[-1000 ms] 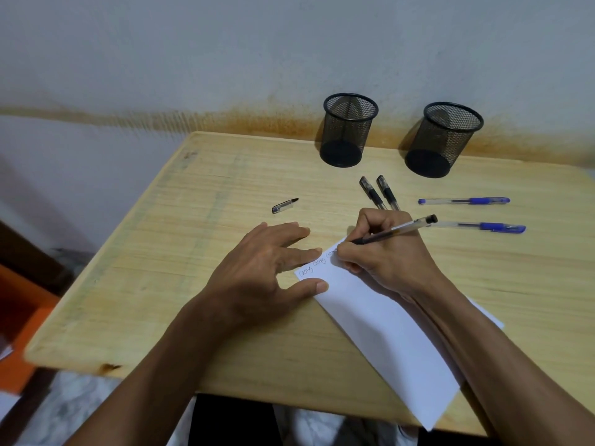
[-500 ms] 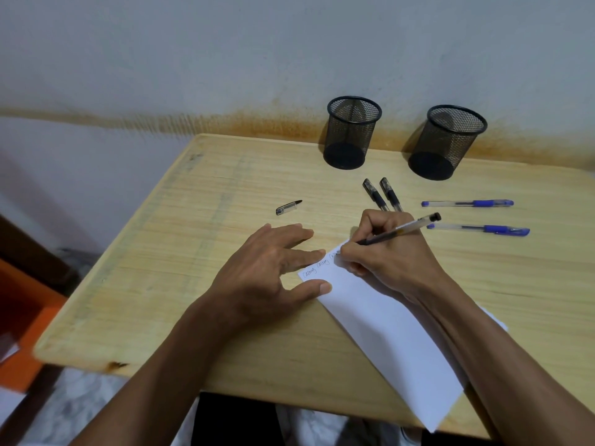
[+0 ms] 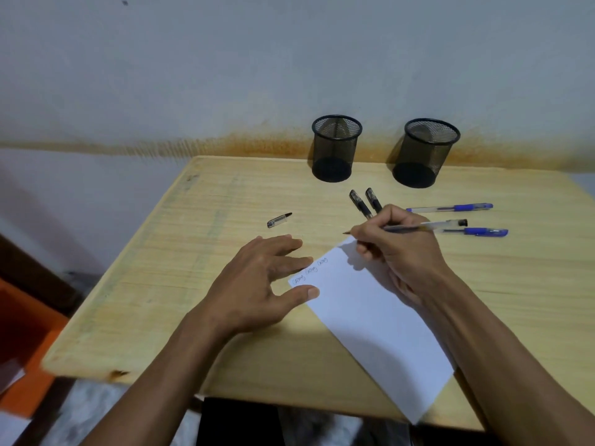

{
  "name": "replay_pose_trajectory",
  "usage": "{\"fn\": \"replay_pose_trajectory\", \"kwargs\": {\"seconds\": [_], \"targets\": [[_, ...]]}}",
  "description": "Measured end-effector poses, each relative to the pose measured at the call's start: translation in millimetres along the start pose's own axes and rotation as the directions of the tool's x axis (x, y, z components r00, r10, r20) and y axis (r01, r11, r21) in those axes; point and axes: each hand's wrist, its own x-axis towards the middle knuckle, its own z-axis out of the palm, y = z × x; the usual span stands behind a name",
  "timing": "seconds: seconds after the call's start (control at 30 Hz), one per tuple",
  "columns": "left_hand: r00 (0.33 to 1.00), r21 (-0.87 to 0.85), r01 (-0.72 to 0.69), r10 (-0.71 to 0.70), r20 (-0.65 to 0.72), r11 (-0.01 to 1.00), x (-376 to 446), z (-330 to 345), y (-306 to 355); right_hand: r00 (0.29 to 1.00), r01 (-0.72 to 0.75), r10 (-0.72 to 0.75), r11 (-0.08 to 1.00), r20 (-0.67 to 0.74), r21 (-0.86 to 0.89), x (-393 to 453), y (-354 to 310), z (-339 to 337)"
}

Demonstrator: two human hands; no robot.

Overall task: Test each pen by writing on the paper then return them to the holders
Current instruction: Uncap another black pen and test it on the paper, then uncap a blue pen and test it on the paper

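above the paper point(image 3: 370, 304), right hand point(image 3: 399, 252) grips a pen point(image 3: 428, 226).

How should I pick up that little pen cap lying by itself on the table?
Pinch the pen cap across its clear middle, coming straight down from above. It lies flat on the table with bare wood all around it, so nothing blocks your fingers. Its black pointed end aims toward the far right, so squeeze its long sides, not its ends. The left hand is nearest.
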Motion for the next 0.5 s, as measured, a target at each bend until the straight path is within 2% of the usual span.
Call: {"fn": "replay_pose_trajectory", "kwargs": {"seconds": [0.07,0.13,0.2,0.27,0.4,0.5], "targets": [[0.997,-0.156,0.064,-0.069,-0.026,0.986,0,-1,4,1.000,0.026,-0.026,0.999,0.004,-0.044,-4,-5,-4],[0.979,-0.316,0.128,-0.170,-0.109,0.940,4,-4,9,0.999,0.038,-0.037,0.998,0.030,-0.059,-10,-9,-8],[0.940,-0.186,0.155,-0.203,-0.274,0.970,15,-7,9,0.998,0.048,-0.045,0.997,0.052,-0.060,-17,-11,-11],[0.908,-0.026,0.212,-0.206,-0.365,0.977,32,-10,3,0.997,0.052,-0.048,0.997,0.063,-0.054,-24,-12,-14],[0.898,0.131,0.386,-0.339,-0.280,0.913,59,-11,-8,0.998,0.041,-0.040,0.999,0.044,-0.024,-34,-14,-21],[0.899,0.160,0.387,-0.334,-0.282,0.908,65,-8,-6,1.000,0.018,-0.018,1.000,-0.001,-0.008,-39,-14,-28]]}}
